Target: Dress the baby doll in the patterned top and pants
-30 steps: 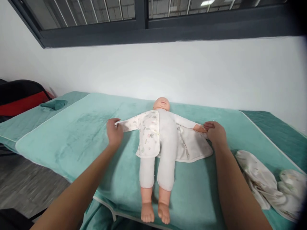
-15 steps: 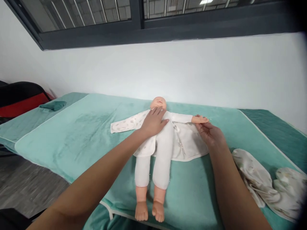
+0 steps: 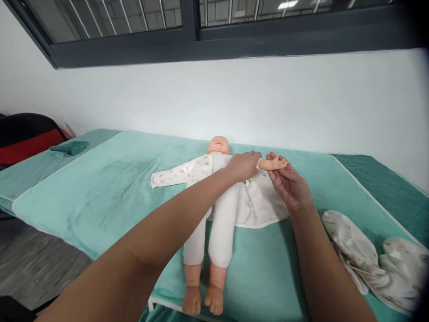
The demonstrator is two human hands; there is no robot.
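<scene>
A baby doll (image 3: 219,145) in a white bodysuit lies face up on a teal towel (image 3: 100,188). A printed white jacket (image 3: 181,173) covers its arm on the left and lies spread open under it on the right. My left hand (image 3: 244,165) reaches across the chest and grips the doll's arm on the right near the wrist. My right hand (image 3: 288,183) is cupped, fingers apart, under and beside the doll's small hand (image 3: 275,163), which is lifted off the towel.
A crumpled printed cloth (image 3: 365,255) lies on the towel at the right. A folded teal cloth (image 3: 69,147) sits far left, beside a black and red object (image 3: 27,138). A white wall and dark window frame stand behind the bed.
My left hand left the jacket's left sleeve end, crossed the doll's chest and took hold of the doll's arm on the right. My right hand turned palm up beneath the doll's raised hand.
</scene>
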